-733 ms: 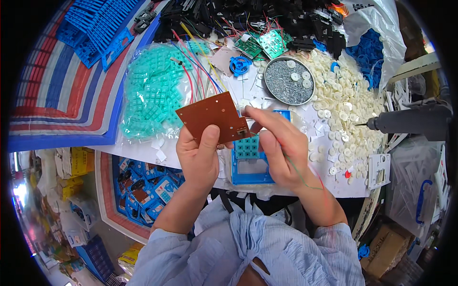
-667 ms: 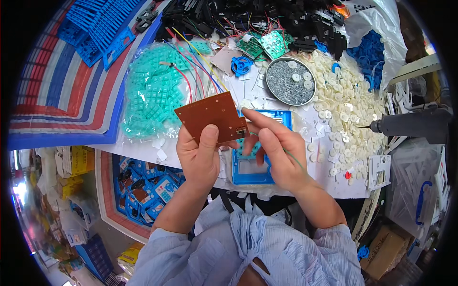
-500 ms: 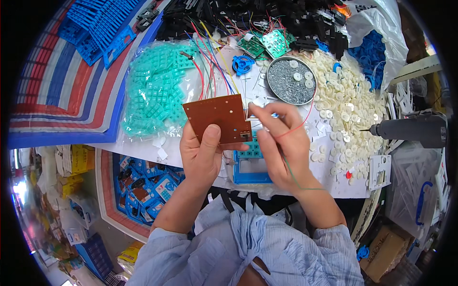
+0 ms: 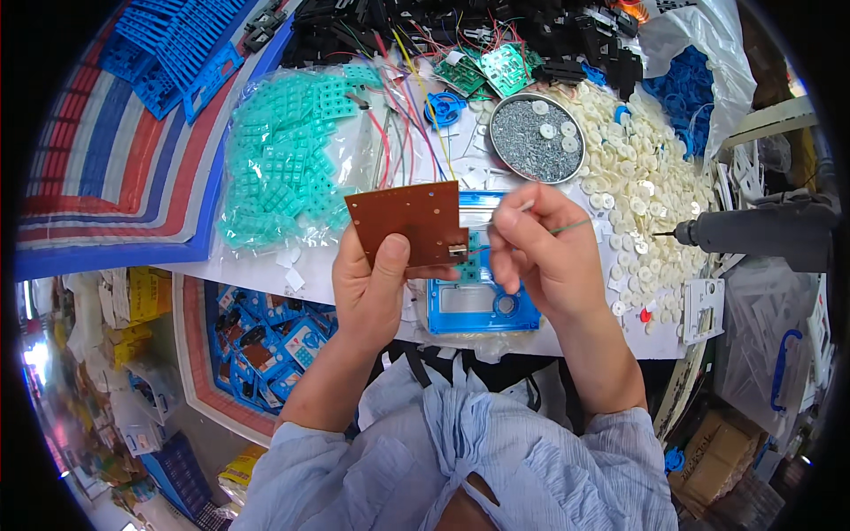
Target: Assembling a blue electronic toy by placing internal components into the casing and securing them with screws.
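A brown circuit board (image 4: 409, 221) is held up by my left hand (image 4: 374, 279), thumb on its flat face and fingers behind. Several coloured wires run from its upper edge toward the back of the table. Beside the board's notched right edge is my right hand (image 4: 549, 252), its thumb and fingers pinched on a thin wire. A green length of wire (image 4: 571, 227) sticks out to the right of the fingers, and a short reddish piece shows by the board's corner. Under both hands a blue plastic case (image 4: 438, 323) with a teal button pad lies on the table, partly hidden.
Behind lie a bag of teal button pads (image 4: 274, 168), green circuit boards (image 4: 509, 69) and a round dish of screws (image 4: 536, 142). White discs (image 4: 651, 195) spread at right, near a dark electric screwdriver (image 4: 753, 239). Blue cases fill a bin (image 4: 266, 345) at lower left.
My right hand has drawn slightly right, away from the board, and its fingers have turned. The wire that trailed across its back and wrist now points out rightward. My left hand keeps the board nearly still.
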Tool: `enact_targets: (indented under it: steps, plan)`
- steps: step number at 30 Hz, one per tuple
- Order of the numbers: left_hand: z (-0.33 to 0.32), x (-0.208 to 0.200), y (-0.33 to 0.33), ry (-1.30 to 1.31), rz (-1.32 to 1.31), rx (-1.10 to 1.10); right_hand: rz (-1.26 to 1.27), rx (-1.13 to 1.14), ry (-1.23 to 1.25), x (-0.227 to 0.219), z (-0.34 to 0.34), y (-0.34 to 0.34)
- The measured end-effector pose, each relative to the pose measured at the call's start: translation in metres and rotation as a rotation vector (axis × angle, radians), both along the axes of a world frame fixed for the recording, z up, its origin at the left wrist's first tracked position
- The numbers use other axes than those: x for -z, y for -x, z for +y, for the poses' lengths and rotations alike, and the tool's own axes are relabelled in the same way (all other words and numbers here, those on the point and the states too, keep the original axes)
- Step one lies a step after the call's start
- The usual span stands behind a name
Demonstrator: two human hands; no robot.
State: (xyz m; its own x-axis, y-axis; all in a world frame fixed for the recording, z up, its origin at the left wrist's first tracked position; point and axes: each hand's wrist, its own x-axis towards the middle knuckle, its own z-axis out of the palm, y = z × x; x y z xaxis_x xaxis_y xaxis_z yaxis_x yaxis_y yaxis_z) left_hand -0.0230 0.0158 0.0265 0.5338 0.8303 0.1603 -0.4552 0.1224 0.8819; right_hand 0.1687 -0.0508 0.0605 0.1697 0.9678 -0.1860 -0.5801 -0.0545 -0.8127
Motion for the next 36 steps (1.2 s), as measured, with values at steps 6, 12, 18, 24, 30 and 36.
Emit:
enact_targets:
  steps: [6,12,18,24,30,36]
  plan:
    - [0.003,0.0,0.012,0.028,0.087,-0.122,0.119,0.223,0.0,0.017,-0.065,0.004]
    - [-0.018,-0.012,0.029,0.082,0.185,0.009,-0.259,-0.251,0.061,0.006,-0.173,-0.057]
    - [-0.043,-0.024,0.017,0.1,0.326,0.414,-1.504,0.062,0.077,-0.063,-0.154,-0.032]
    - [-0.059,-0.02,0.019,0.122,0.366,0.506,-1.299,-0.47,-0.095,-0.028,-0.122,-0.016]
    - [-0.062,-0.011,0.029,0.08,0.492,0.716,-0.859,-0.238,-0.05,-0.003,-0.096,-0.007]
    - [-0.067,0.006,0.044,0.633,0.282,0.672,-0.727,-0.198,0.183,0.019,-0.045,-0.014]
